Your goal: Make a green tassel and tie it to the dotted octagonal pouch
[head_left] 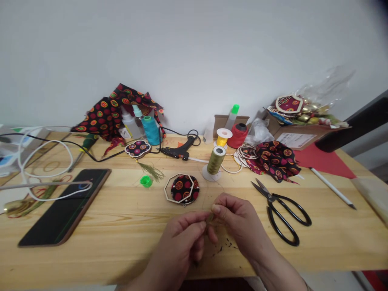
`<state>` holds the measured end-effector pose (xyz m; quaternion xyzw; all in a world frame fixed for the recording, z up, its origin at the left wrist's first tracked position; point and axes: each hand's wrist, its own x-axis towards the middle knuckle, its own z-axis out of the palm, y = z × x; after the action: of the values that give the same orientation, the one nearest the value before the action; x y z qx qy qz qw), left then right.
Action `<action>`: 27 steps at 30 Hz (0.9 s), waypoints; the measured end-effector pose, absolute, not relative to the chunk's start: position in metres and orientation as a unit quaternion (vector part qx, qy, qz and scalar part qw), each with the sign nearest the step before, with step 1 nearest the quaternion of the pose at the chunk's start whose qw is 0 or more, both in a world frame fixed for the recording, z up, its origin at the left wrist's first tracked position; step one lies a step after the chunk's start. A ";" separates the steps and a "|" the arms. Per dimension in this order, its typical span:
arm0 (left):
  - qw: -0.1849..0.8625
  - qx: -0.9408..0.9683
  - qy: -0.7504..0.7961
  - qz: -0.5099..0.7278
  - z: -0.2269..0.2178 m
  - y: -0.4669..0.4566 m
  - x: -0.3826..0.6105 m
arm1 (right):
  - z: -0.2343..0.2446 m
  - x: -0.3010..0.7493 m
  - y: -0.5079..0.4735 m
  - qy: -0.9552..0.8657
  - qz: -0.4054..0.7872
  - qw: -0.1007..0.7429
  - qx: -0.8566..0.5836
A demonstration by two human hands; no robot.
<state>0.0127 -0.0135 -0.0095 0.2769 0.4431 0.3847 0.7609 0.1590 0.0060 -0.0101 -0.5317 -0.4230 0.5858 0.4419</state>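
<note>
Your left hand [182, 242] pinches what seems to be a thin olive strand [209, 218], and your right hand [239, 220] closes in a narrow pinch just beside it, seemingly on the same strand, though the detail is too small to be sure. The strand sits above the near side of the bench [100, 258], on your side of the olive spool [215, 161]. To do this well, anchor with the left and make small moves with the right, keeping the tension light and even so nothing slips or kinks. Work clear of the dark scraps [228, 244] below, and mind the scissors [270, 198] lying with parted blades near your right hand
</note>
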 end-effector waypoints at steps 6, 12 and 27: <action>0.735 0.329 0.468 0.365 -0.015 -0.014 0.013 | -0.013 0.158 0.006 -0.422 0.578 0.444 -0.538; 0.731 0.334 0.476 0.357 -0.014 -0.015 0.014 | -0.013 0.157 0.006 -0.411 0.588 0.446 -0.536; 0.699 0.418 0.492 0.306 -0.010 -0.014 0.011 | -0.011 0.157 0.007 -0.425 0.592 0.448 -0.518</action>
<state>0.0114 -0.0140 -0.0095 0.4182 0.4920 0.3064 0.6994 0.1567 0.0071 -0.0111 -0.5184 -0.4252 0.5915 0.4478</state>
